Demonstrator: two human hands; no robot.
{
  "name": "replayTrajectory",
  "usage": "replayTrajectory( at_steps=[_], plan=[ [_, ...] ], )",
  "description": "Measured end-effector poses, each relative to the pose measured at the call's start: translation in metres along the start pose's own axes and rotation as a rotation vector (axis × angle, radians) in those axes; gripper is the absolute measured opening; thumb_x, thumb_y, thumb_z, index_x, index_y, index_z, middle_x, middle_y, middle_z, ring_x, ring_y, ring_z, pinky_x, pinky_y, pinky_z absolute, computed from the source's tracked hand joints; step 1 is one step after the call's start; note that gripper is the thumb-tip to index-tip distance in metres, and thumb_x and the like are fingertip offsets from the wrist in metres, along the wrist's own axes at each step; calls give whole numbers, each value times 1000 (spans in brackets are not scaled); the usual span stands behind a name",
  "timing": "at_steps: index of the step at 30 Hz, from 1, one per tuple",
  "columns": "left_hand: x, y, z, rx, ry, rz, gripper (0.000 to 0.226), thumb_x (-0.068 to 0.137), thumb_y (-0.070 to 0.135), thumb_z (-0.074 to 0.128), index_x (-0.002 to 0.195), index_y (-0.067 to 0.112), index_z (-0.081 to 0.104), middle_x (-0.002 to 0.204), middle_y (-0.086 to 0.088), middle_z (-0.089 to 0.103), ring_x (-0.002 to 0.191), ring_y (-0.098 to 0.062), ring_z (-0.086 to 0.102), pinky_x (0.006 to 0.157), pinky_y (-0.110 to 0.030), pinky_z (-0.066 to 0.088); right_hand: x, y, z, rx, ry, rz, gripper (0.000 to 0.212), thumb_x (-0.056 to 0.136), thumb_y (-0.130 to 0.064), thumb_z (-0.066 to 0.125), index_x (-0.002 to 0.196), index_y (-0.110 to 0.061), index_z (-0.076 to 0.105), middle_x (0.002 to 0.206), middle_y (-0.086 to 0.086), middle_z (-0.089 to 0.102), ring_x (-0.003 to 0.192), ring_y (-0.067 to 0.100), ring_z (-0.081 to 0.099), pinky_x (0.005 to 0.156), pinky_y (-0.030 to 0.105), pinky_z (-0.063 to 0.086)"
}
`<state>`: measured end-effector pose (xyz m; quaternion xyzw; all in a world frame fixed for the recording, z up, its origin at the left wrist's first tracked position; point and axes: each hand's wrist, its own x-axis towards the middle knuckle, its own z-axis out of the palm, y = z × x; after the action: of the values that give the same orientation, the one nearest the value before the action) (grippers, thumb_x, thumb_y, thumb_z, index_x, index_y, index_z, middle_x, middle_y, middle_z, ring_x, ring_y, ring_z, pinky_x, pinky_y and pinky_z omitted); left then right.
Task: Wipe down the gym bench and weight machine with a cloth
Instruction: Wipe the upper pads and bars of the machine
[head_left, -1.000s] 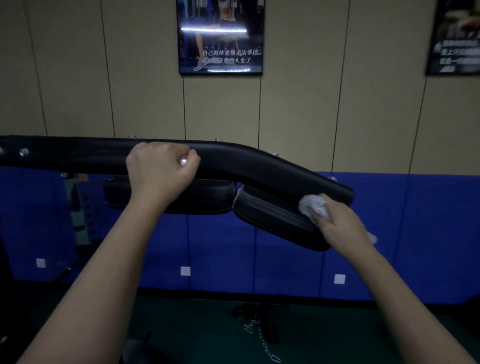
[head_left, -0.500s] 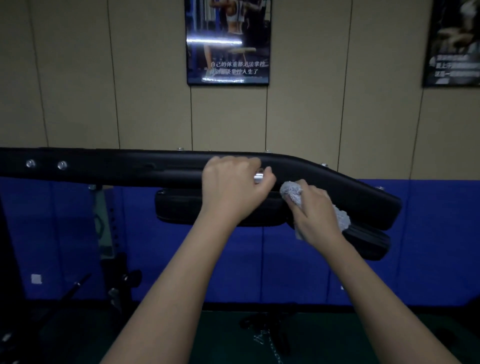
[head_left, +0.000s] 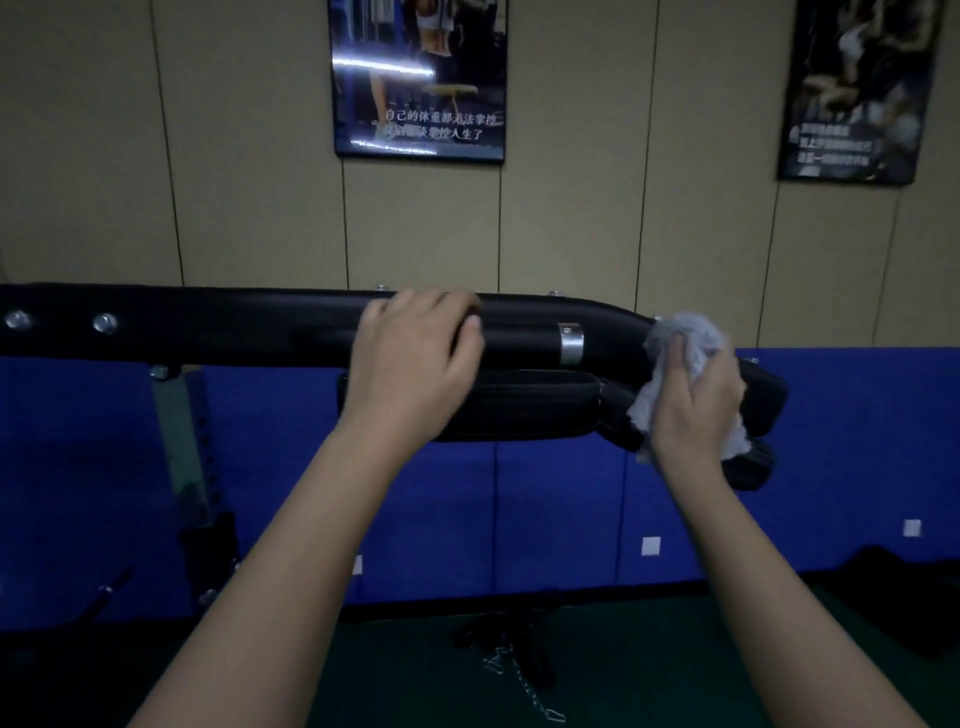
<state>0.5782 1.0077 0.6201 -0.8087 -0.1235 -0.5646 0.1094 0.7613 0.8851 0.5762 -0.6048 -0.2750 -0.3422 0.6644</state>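
- Moved: my right hand (head_left: 696, 410) and the cloth (head_left: 680, 338) have slid away from my left hand (head_left: 415, 364), out to the downward bend of the black bar (head_left: 234, 332).
- Left fingers (head_left: 436, 301): curled over the bar, gripping it.
- Right fingers (head_left: 724, 376): clutching the bunched white cloth, pressed against the bar.
- Beyond: blue wall padding (head_left: 545, 509), then a framed poster (head_left: 418, 78) on the beige wall (head_left: 234, 156).

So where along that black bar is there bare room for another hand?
The long stretch of bar between the bolts and the left hand is bare. A short gap around the silver band too. The right end is crowded: right hand and cloth.
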Motion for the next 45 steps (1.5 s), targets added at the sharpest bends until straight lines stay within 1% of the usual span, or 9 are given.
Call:
replayTrajectory(
  at_steps=[6, 11, 14, 17, 22, 25, 31, 38, 45],
  plan=[
    [-24, -59, -28, -152, 20, -179, 46, 85, 32, 27, 100, 13, 66, 98, -3, 68, 97, -21, 57, 91, -38, 40, -49, -45, 70, -270, -435, -65, 17, 90, -14, 50, 77, -6, 57, 69, 8, 54, 65, 21, 50, 64, 31, 36],
    [-38, -83, -49, -437, -18, -304, 46, 83, 13, 33, 118, 16, 62, 114, 6, 58, 102, -7, 53, 87, -15, 39, -88, -90, 123, -337, -413, -461, 24, 82, -17, 60, 60, -7, 59, 51, 12, 57, 46, 30, 53, 50, 24, 29],
    [-52, -96, -60, -452, -30, -349, 43, 87, 6, 36, 121, 16, 60, 101, -16, 67, 85, -32, 52, 69, -37, 43, -104, -104, 144, -315, -408, -583, 14, 74, -10, 67, 63, -8, 59, 50, 11, 57, 43, 28, 54, 44, 25, 37],
    [-68, -113, -65, -400, -58, -410, 46, 82, 12, 34, 118, 18, 62, 71, 1, 61, 57, -20, 48, 52, -30, 38, -114, -116, 159, -327, -399, -654, 5, 71, -12, 66, 74, -9, 63, 63, 11, 63, 57, 30, 59, 50, 31, 46],
    [-95, -137, -65, -358, -115, -504, 47, 78, 19, 32, 111, 17, 65, 113, -2, 66, 105, -18, 58, 85, -26, 43, -124, -130, 169, -398, -616, -859, 17, 87, -22, 48, 97, -10, 55, 86, 10, 63, 77, 28, 58, 60, 35, 41],
    [-111, -146, -66, -351, -100, -557, 39, 76, 21, 32, 95, 15, 65, 96, -6, 69, 84, -21, 61, 73, -36, 48, -146, -134, 176, -331, -868, -905, 29, 98, -32, 35, 107, -9, 50, 88, 13, 65, 75, 30, 59, 57, 36, 36],
    [-162, -161, -77, -284, -142, -630, 32, 81, 21, 36, 95, 15, 64, 93, 7, 64, 91, -14, 59, 74, -26, 42, -209, -101, 173, -130, -1087, -394, 40, 99, -39, 32, 131, -16, 39, 97, 11, 66, 84, 27, 61, 66, 36, 45],
    [-240, -173, -99, -398, -249, -773, 40, 85, 40, 51, 121, 22, 53, 115, 12, 57, 107, -4, 54, 92, -20, 41, -271, -110, 160, 310, -1209, -106, 49, 82, -59, 38, 102, -20, 59, 99, -4, 54, 97, 13, 49, 94, 36, 39],
    [-294, -173, -110, -499, -337, -951, 25, 77, 39, 56, 91, 22, 66, 81, 3, 70, 74, -9, 65, 65, -23, 50, -319, -105, 165, 572, -1516, 93, 8, 91, -19, 55, 97, -22, 59, 87, -15, 65, 84, -1, 60, 75, 15, 47]
  ],
)
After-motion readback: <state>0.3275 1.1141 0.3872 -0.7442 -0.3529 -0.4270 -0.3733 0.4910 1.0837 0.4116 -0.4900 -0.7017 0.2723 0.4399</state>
